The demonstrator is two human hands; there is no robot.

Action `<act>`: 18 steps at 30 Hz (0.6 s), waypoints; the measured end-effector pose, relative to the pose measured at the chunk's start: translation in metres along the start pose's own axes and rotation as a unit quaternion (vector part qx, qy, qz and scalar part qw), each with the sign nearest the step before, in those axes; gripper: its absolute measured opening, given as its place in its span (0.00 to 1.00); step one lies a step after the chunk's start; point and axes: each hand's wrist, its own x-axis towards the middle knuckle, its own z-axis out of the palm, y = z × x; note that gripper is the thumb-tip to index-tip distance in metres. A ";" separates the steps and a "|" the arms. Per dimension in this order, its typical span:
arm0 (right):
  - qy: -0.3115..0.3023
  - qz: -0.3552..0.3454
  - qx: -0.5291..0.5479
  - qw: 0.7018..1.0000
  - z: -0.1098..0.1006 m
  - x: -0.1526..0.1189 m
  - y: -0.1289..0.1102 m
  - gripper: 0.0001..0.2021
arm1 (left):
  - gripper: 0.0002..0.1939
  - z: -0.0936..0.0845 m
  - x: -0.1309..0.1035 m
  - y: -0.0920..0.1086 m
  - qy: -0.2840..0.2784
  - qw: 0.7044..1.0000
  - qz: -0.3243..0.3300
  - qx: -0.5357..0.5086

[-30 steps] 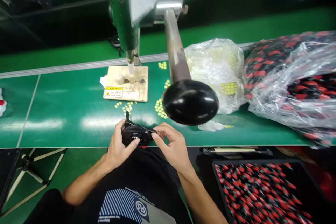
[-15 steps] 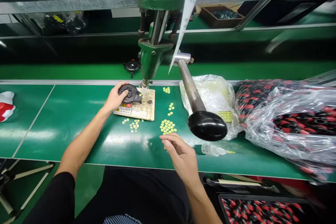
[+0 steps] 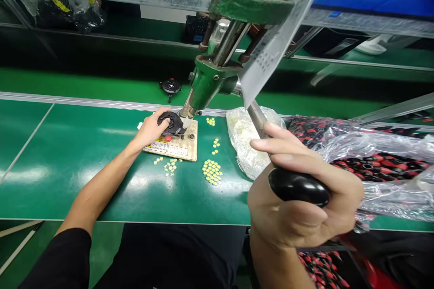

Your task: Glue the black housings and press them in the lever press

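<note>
My left hand (image 3: 152,127) is closed on a round black plastic part (image 3: 173,123), holding it on the cream base plate (image 3: 188,150) of a green hand press (image 3: 210,81). The part's edge sits beneath the press's tip. My right hand (image 3: 305,203) is wrapped around the black knob (image 3: 298,187) of the press's metal lever (image 3: 258,119). A pile of small yellow-green round pieces (image 3: 212,172) lies on the green table right of the base, and more loose pieces (image 3: 171,167) lie in front of it.
A similar black part (image 3: 170,86) sits behind the press. To the right are a clear plastic bag (image 3: 251,144) and a large bag of black-and-red parts (image 3: 379,165). A box of similar parts (image 3: 322,268) stands below the table edge. A paper sheet (image 3: 271,58) hangs by the press.
My right hand has risen from beside the yellow-green pieces and taken hold of the lever knob. My left hand keeps the black part at the press. The camera view has tilted.
</note>
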 end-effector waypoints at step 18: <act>0.057 -0.041 -0.072 0.995 0.037 -0.068 0.032 0.05 | 0.25 -0.002 0.001 0.001 -0.021 1.000 0.003 -0.005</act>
